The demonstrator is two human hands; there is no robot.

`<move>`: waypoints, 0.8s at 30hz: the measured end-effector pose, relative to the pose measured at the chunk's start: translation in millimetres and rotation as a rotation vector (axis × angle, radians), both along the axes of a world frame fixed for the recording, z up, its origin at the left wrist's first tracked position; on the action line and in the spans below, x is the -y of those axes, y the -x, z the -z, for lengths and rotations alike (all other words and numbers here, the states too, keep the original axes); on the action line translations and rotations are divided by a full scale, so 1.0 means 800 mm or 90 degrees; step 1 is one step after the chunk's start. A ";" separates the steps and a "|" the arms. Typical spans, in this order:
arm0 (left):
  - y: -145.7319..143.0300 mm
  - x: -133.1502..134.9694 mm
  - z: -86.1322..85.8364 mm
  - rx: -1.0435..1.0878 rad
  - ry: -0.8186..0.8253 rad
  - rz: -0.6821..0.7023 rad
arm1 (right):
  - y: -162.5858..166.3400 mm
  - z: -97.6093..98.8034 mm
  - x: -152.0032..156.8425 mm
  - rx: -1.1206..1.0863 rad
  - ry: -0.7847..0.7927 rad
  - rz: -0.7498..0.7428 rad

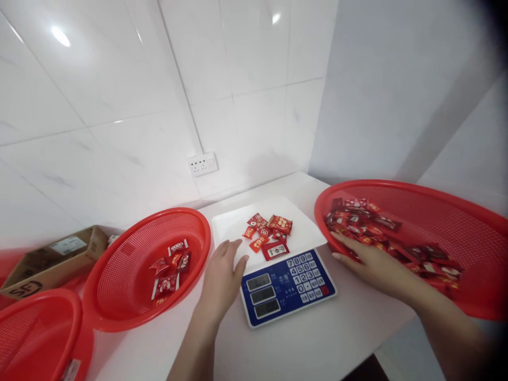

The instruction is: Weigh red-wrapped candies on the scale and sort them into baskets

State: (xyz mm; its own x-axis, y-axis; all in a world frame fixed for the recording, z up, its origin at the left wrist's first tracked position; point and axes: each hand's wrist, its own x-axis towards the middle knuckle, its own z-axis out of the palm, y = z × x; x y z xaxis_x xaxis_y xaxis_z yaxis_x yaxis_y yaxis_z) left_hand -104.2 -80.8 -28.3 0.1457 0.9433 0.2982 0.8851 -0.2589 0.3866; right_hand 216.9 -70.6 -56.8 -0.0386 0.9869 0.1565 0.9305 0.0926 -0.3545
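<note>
A digital scale (289, 283) with a white pan and blue keypad stands in the middle of the table. Several red candy packets (264, 234) lie on its pan. Over the pan's left edge is my left hand (224, 272), empty, its thumb and fingers apart. My right hand (367, 262) lies across the near-left rim of the large red basket (436, 198), fingers stretched out beside the wrapped candies (357, 219) heaped inside. I see nothing gripped in it, though its far fingertips blend with the candies.
To the left, another red basket (115, 264) holds a few packets (164, 286). A further red basket (71, 312) is at the lower left, with an open cardboard box (55, 259) behind it. A socket (202, 164) is on the tiled wall beyond the white table (254, 354).
</note>
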 end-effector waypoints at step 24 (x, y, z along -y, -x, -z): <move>-0.106 -0.100 -0.002 -0.189 0.073 0.241 | -0.020 0.006 0.000 -0.053 0.056 -0.045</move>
State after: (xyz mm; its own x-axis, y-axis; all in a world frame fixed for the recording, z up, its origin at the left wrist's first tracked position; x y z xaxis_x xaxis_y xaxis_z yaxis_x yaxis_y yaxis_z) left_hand -19.6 -1.2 -26.7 0.5477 0.8320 0.0887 0.8132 -0.5543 0.1773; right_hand 232.8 -70.5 -62.0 -0.0996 0.9921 0.0758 0.8893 0.1229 -0.4404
